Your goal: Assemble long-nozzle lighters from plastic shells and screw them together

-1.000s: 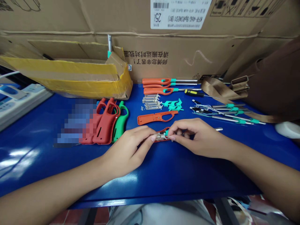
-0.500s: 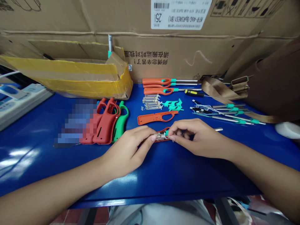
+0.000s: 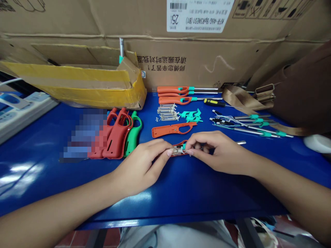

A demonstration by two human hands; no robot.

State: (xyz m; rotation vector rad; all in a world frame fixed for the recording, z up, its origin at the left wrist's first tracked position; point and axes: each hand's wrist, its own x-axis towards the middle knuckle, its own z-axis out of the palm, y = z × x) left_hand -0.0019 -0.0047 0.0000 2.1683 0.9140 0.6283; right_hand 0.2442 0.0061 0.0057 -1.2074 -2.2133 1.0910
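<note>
An orange lighter half-shell (image 3: pixel 182 142) lies on the blue table between my hands. A clear fuel tank (image 3: pixel 177 151) sits in it, beside a small teal piece (image 3: pixel 184 146). My left hand (image 3: pixel 144 163) pinches the tank's left end between thumb and fingers. At the tank's other end, my right hand (image 3: pixel 219 151) has thumb and index finger pressed together by the teal piece; its fingertips hide what they grip. A metal lighter tube tip (image 3: pixel 242 142) shows beyond my right knuckles. Just behind, another orange half-shell (image 3: pixel 165 131) rests with its inside facing up.
Behind lie several clear tanks (image 3: pixel 167 112), teal triggers (image 3: pixel 192 115), orange lighters (image 3: pixel 169 100) and a screwdriver (image 3: pixel 214 102). Metal tubes with wires (image 3: pixel 254 120) lie right; red casings (image 3: pixel 117 141) and a green casing (image 3: pixel 134 134) left. A yellow-taped box (image 3: pixel 103 93) stands behind them.
</note>
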